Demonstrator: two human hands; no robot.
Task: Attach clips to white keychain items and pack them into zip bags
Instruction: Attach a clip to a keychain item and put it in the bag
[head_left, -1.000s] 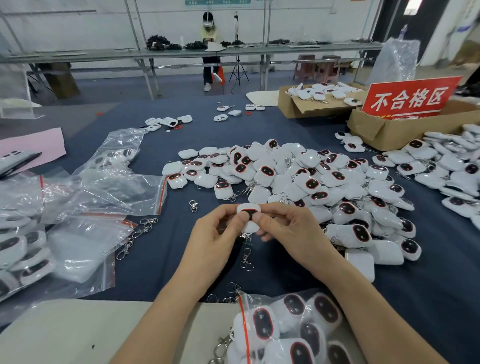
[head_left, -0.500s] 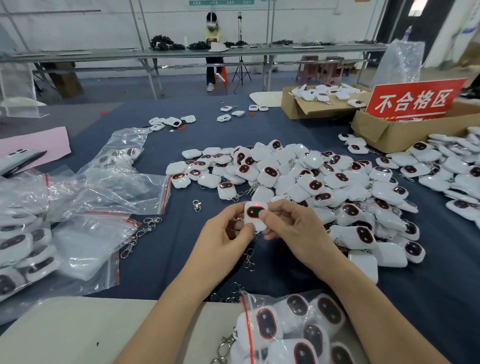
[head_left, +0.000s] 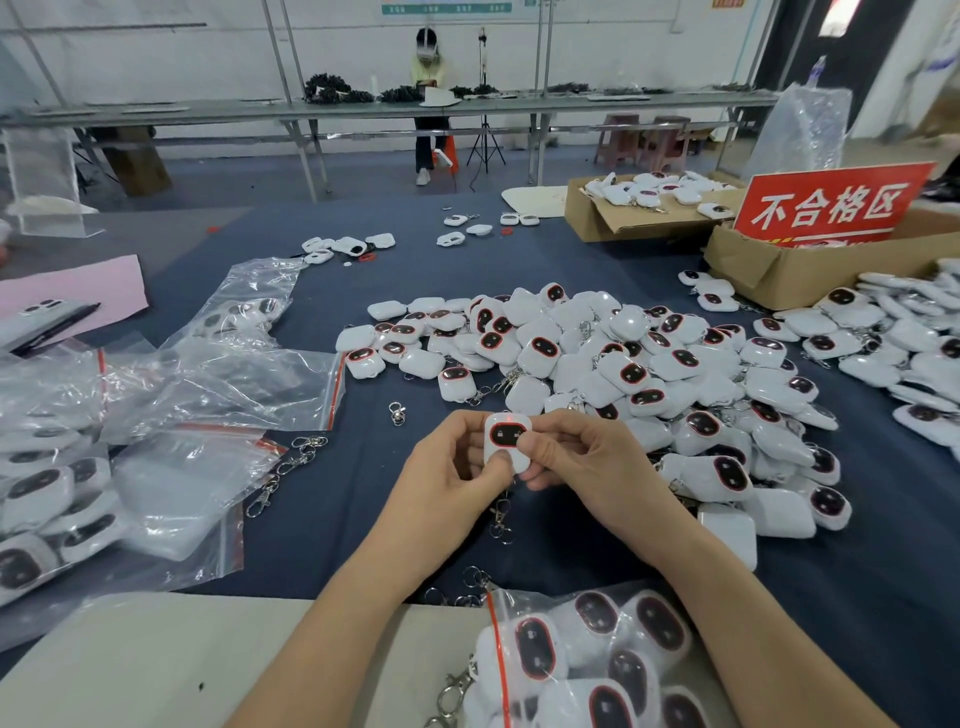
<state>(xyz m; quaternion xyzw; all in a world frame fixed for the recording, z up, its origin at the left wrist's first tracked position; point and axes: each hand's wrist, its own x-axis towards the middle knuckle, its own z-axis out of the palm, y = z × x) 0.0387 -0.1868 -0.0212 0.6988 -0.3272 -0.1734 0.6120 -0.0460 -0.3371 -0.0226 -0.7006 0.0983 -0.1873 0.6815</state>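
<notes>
1. Between the two hands, just above the blue table cloth (head_left: 332, 540), one white keychain (head_left: 506, 441) is held up with its dark oval face to the camera
2. The left hand (head_left: 447, 478) grips the left side of the keychain, with the thumb pressed on the lower front and the fingers curled behind it
3. The right hand (head_left: 587, 467) pinches the right edge of the keychain with its thumb and curled fingers
4. A tiny red light glows at the top of the keychain
5. A metal clip (head_left: 500, 514) hangs down under the keychain, between the wrists; where it joins is hidden by the hands
6. A big pile of white keychains (head_left: 623, 374) lies just past the hands and to the right
7. A zip bag (head_left: 587, 654) full of keychains lies close to the person, under the right arm
8. More zip bags (head_left: 208, 374) lie to the left, some flat and some with keychains inside
9. Loose clips (head_left: 291, 467) lie on the cloth left of the left hand, and a single clip (head_left: 397, 414) lies just past it
10. A red sign (head_left: 826, 208) stands in a cardboard box (head_left: 769, 275) far to the right
</notes>
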